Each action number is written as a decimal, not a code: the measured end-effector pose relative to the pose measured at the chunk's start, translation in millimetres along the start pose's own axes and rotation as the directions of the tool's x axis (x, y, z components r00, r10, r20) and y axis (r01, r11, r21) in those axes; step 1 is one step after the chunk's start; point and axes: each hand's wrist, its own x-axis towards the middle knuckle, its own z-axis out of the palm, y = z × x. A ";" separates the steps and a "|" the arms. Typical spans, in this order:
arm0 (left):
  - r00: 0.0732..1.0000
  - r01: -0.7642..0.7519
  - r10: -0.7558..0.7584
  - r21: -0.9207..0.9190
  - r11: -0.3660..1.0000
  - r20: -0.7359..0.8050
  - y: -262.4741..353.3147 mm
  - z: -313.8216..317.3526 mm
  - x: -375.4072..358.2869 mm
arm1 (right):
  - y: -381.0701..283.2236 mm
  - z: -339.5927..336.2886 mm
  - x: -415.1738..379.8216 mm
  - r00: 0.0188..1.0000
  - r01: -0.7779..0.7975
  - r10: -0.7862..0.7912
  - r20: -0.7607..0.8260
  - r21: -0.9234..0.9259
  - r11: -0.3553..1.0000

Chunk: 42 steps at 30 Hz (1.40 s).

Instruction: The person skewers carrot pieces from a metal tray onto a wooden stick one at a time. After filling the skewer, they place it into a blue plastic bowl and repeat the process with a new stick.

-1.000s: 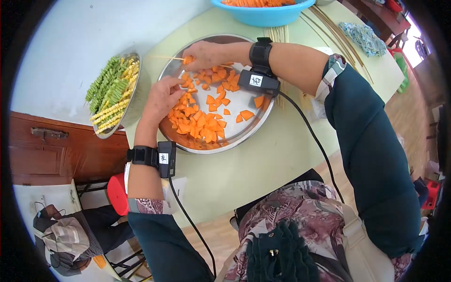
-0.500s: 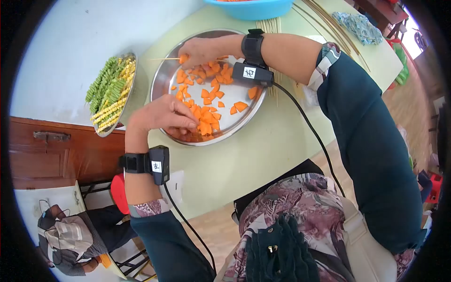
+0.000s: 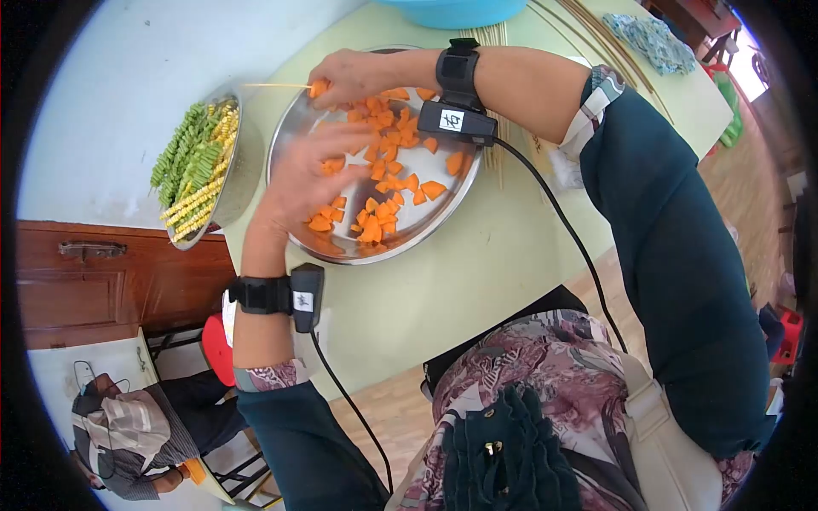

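At the bowl's far rim, my right hand [image 3: 345, 77] is closed on a thin bamboo skewer [image 3: 274, 85]. An orange carrot piece [image 3: 319, 88] sits on the skewer beside my fingertips, and the bare end points left. My left hand [image 3: 311, 179], smeared by motion, has its fingers apart over the left side of the wide steel bowl [image 3: 426, 236]. Many cut carrot pieces [image 3: 372, 228] lie loose in that bowl, some of them hidden behind my hands.
Left of the bowl, a metal dish [image 3: 223, 192] holds green spiral-cut vegetable skewers [image 3: 183, 157] and yellow ones [image 3: 200, 200]. Loose bamboo skewers [image 3: 588, 38], a blue basin [image 3: 464, 10] and a patterned cloth [image 3: 652, 44] are at the far side. Another person [image 3: 136, 426] is at lower left.
My left hand has moved up from the near carrot pile, and its fingers have spread. Carrot pieces have shifted toward the bowl's middle. My right hand has moved slightly left and away with the skewer.
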 end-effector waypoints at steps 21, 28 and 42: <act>0.986 -0.162 0.098 0.619 0.768 0.136 -17.8 35.3 10.4 | -6.4 -2.2 -2.6 1.000 0.001 -0.002 -0.028 -0.040 0.999; 0.937 0.316 -0.337 0.645 0.695 -0.095 -29.1 -0.8 -5.6 | -10.4 -5.6 -7.2 0.998 -0.051 0.050 -0.026 -0.031 0.998; 0.852 0.502 -0.521 0.209 0.839 0.046 -48.8 -39.6 -28.6 | -6.0 -2.8 0.1 0.996 -0.072 0.073 -0.058 0.015 0.997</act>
